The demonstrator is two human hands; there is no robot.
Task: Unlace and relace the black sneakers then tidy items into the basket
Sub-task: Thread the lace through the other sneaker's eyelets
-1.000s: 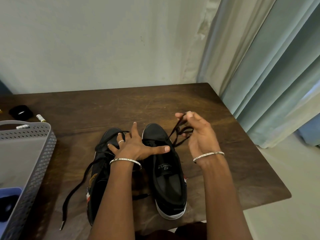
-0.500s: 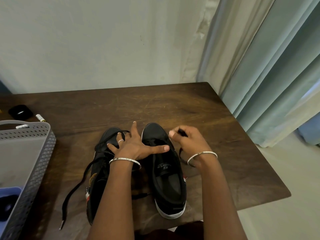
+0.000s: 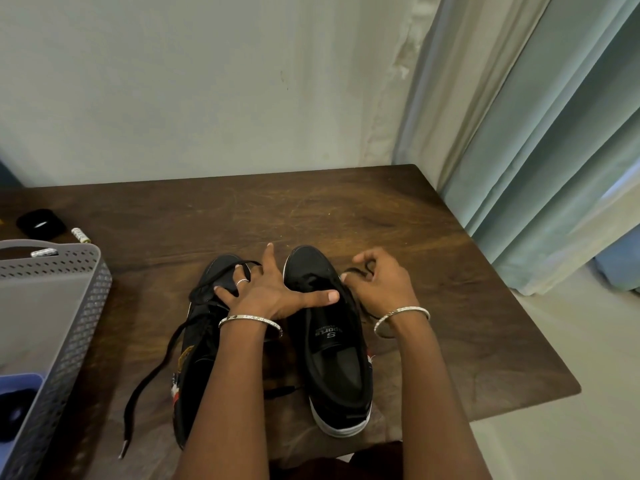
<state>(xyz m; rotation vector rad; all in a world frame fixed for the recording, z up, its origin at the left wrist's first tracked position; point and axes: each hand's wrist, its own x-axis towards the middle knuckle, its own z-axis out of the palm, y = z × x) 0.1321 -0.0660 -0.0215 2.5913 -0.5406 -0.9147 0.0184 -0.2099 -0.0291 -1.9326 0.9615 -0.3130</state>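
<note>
Both forearms reach forward, the left grip (image 3: 273, 292) splayed flat with thumb out, the right grip (image 3: 381, 282) curled in a pinch.

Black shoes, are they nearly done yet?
Not nearly. On the left sneaker, a loose lace trails onto the table. The right hand pinches the other lace beside the right sneaker; the left hand presses both. Lacing remains, and the black case sits outside the basket.

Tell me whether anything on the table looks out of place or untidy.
The lace of the left sneaker lies loose, trailing across the table beside the basket; expected during unlacing, otherwise nothing stands out.
</note>
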